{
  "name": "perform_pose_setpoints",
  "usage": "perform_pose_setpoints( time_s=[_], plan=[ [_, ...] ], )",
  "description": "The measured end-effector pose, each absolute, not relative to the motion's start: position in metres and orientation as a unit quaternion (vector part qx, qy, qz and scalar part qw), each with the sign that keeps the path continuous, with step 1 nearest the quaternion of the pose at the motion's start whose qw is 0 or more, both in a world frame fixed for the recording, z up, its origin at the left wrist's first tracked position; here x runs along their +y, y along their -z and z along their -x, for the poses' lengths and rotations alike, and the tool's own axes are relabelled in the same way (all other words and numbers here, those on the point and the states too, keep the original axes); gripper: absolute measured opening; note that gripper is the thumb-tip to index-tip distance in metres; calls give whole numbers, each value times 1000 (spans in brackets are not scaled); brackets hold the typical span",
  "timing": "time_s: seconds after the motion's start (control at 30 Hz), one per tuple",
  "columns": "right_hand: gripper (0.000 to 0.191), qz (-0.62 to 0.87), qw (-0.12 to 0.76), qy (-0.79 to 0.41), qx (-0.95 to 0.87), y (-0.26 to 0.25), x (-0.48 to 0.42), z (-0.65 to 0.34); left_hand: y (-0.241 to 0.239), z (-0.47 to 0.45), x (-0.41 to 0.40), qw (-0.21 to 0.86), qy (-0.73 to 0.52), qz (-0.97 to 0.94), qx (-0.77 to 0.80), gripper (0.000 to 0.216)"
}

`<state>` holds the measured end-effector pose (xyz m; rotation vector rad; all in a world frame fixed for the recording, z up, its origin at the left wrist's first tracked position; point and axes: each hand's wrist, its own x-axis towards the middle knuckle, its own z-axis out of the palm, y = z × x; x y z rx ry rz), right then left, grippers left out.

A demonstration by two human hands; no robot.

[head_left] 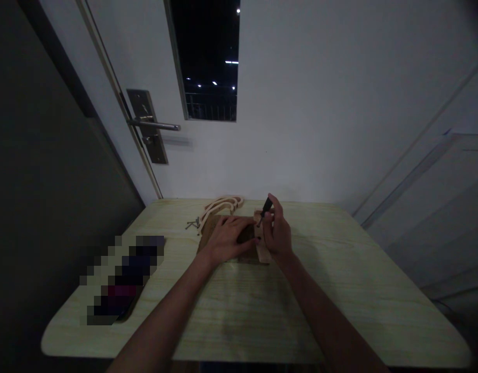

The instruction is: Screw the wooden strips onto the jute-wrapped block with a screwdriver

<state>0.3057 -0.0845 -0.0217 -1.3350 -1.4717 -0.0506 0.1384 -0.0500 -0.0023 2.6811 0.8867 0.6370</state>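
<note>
My right hand [278, 232] is closed around a small screwdriver with a black handle [267, 205], which leans over a narrow pale wooden strip [262, 249]. Its lower end is at a hole or screw near the strip's far end; which one is too small to tell. A dark hole shows further down the strip. My left hand [226, 239] lies with fingers spread on a brown wooden board [244, 254], its thumb and forefinger reaching the strip. Beyond the board are curved pale wooden pieces [219, 205], and several loose screws [193, 224] lie beside them.
The light wood-grain table [208, 321] stands against a white door [320, 103] with a metal handle [155, 125] and a dark window. On the table's left lies a flat dark object [126, 280], blurred into blocks, possibly a phone.
</note>
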Motion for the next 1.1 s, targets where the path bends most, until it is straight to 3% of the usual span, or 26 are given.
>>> perform_pose_setpoints(
  time_s=[1.1],
  plan=[
    [36, 510, 578, 13, -637, 17, -82, -314, 6, -139, -51, 112, -222, -917, 313, 49]
  ],
)
